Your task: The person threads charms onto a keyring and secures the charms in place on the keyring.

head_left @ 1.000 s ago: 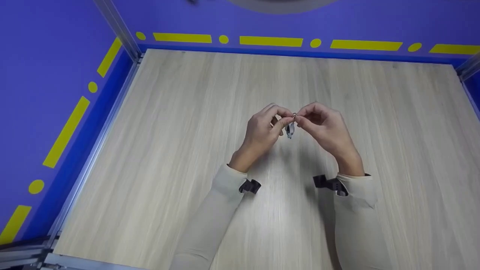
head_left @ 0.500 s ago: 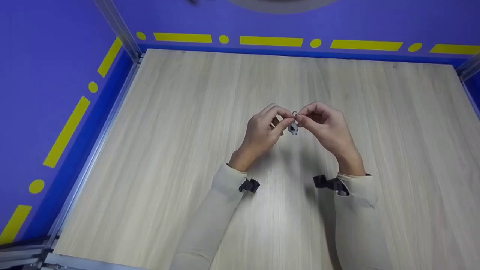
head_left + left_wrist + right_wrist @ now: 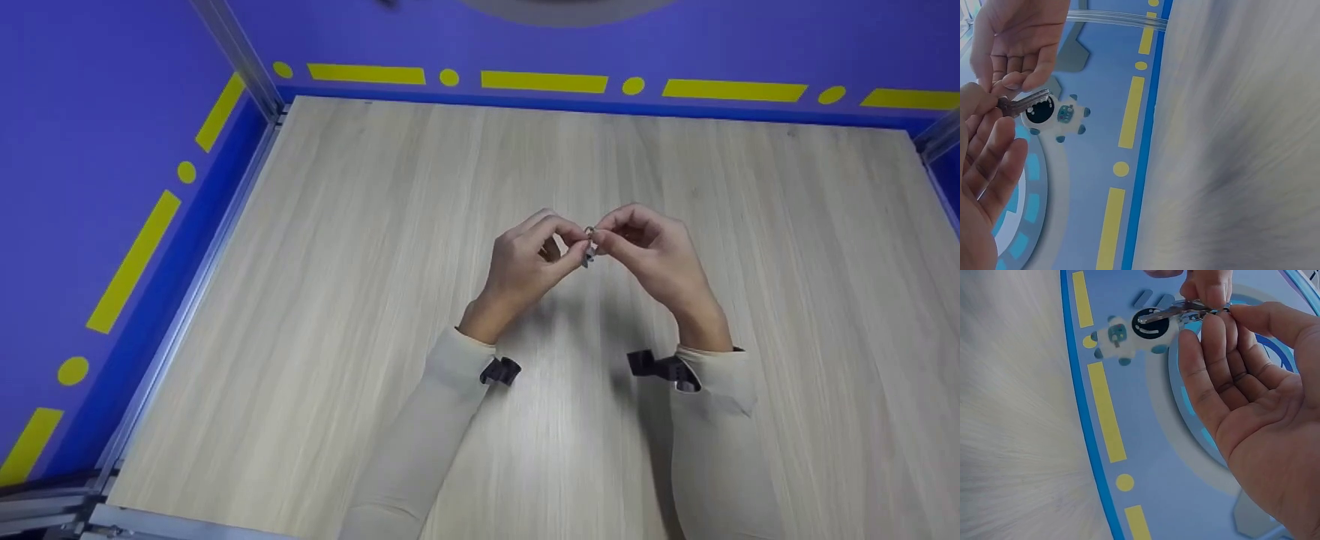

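Observation:
Several centimetres or more above the wood-grain table (image 3: 375, 300), both hands meet at a small metal key ring (image 3: 590, 230) with keys (image 3: 589, 258) hanging below it. The left hand (image 3: 521, 255) pinches the ring between thumb and index finger. From the other side, the right hand (image 3: 652, 251) also pinches it with thumb and index finger. A silver toothed key (image 3: 1032, 102) sticks out past the fingertips in the left wrist view. In the right wrist view the metal keys (image 3: 1165, 313) lie close together, and the fingertips partly hide the ring.
Blue wall panels (image 3: 525, 45) with yellow dashes and dots border the table at the back and left. A metal frame rail (image 3: 191, 300) runs along the left edge. Black straps (image 3: 501, 371) sit at both sleeve cuffs.
The hanging keys have swung and turned, now showing narrower and partly behind the left thumb. The left thumb has shifted slightly downward; both hands stay nearly in place.

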